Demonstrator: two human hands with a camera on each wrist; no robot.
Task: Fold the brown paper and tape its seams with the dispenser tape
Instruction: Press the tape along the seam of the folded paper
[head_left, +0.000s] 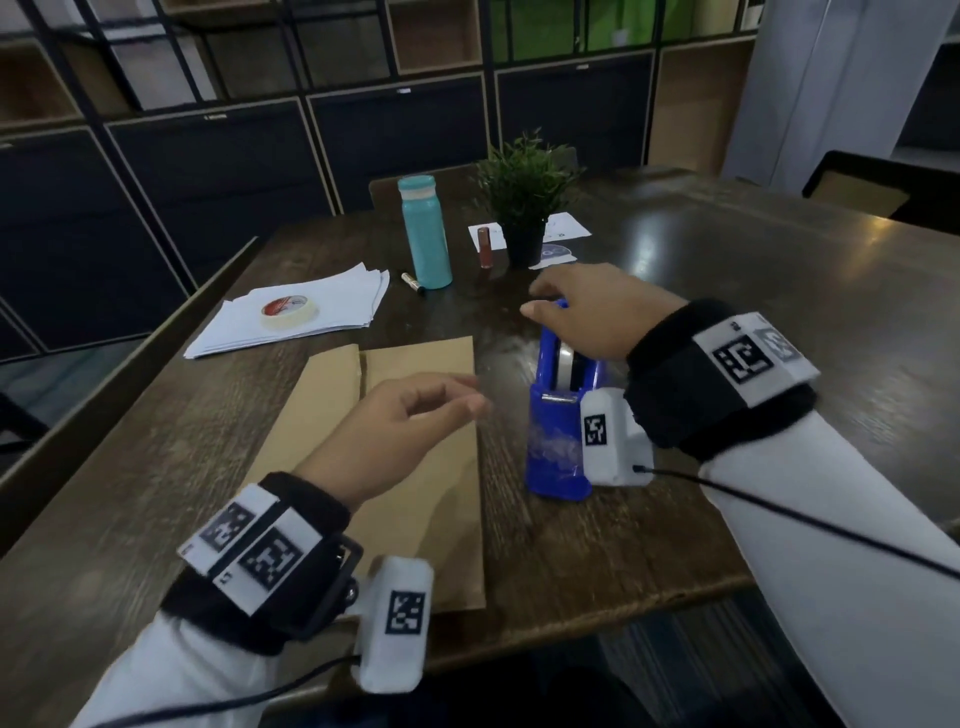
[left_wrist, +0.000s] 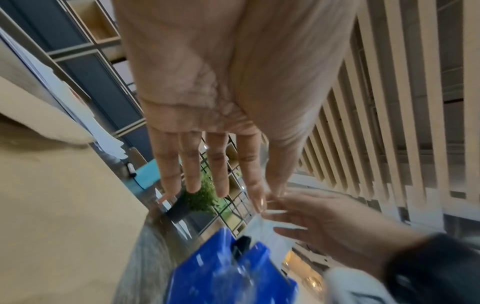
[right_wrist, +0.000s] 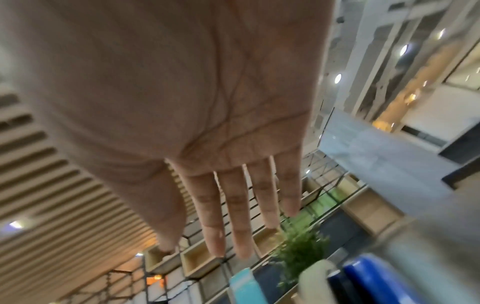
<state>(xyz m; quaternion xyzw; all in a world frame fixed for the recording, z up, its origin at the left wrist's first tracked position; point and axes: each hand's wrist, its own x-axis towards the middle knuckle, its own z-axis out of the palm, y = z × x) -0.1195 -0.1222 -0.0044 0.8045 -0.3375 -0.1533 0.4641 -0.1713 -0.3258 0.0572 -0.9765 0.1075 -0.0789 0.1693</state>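
The brown paper (head_left: 415, 358) lies folded lengthwise on the wooden table, with a seam running down its left part. My left hand (head_left: 405, 421) hovers over it. In the left wrist view its thumb and index finger (left_wrist: 259, 197) meet on what looks like a clear tape strip leading from the blue tape dispenser (left_wrist: 221, 273). The dispenser (head_left: 550, 457) stands just right of the paper. Above its roll my right hand (head_left: 587, 312) is spread with straight fingers (right_wrist: 233, 216), gripping nothing. The dispenser's blue body (right_wrist: 374, 275) shows below that palm.
A stack of white sheets (head_left: 332, 306) with a masking tape roll (head_left: 288, 314) lies at the back left. Behind the paper stand a teal bottle (head_left: 426, 234), a small red-brown tube (head_left: 485, 247) and a potted plant (head_left: 524, 192). The table's front edge (head_left: 623, 597) is near.
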